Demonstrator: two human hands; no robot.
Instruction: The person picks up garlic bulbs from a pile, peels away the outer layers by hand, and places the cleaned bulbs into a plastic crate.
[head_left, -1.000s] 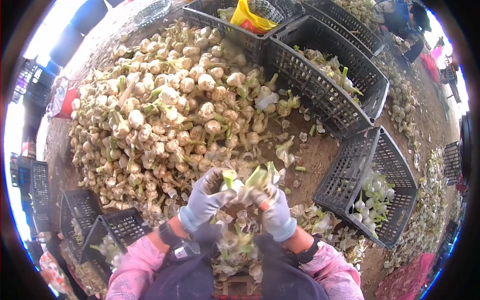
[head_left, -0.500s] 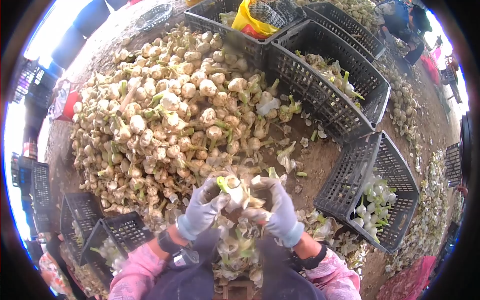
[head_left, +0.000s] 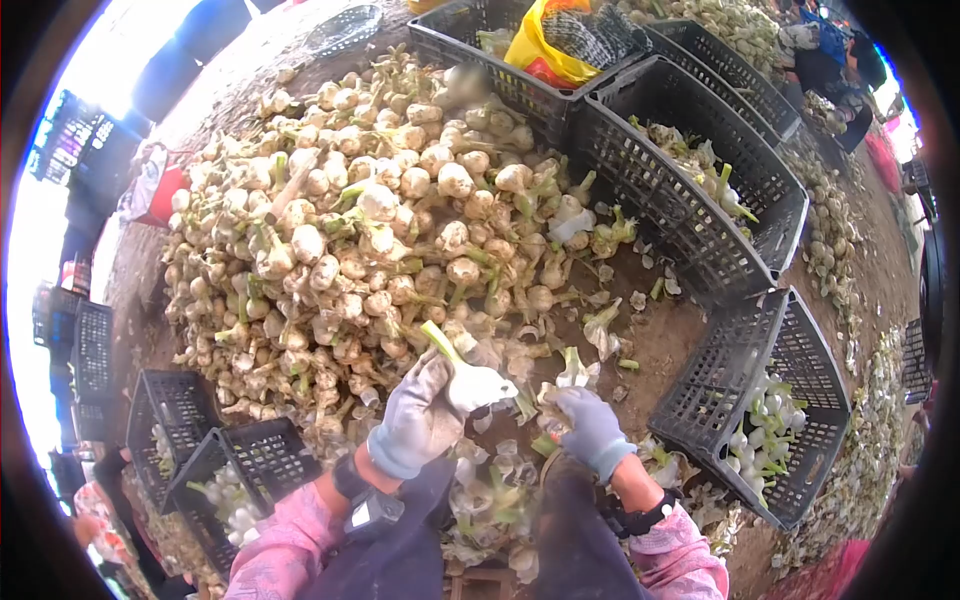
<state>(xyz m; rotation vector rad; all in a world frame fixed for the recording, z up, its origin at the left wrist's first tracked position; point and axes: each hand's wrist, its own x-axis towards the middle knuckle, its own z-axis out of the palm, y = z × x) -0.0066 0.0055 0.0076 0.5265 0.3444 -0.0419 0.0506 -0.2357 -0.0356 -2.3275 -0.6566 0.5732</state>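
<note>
My left hand [head_left: 418, 412], in a pale glove, is closed around a garlic bulb [head_left: 478, 386]. The bulb is white and smooth, its cut green stem pointing up and to the left. To its right, apart from the bulb, is my gloved right hand [head_left: 592, 428] with curled fingers. Whatever those fingers hold is hard to make out; pale garlic skin [head_left: 577, 372] shows just beyond the fingertips. A large heap of unpeeled garlic [head_left: 330, 240] with stems lies in front of both hands. Loose peelings [head_left: 490, 500] lie between my knees.
At the right stands a tilted black crate [head_left: 715, 370] with clean white garlic [head_left: 770, 430] inside. Farther back, another crate [head_left: 690, 210] holds garlic scraps, and a yellow bag [head_left: 548, 45] lies in a third. More crates [head_left: 255, 460] stand at the left. Another person [head_left: 835, 70] is at the upper right.
The bulb, held between both hands before, is now in my left hand only, showing white with its skin off. My right hand has moved right and down, away from it.
</note>
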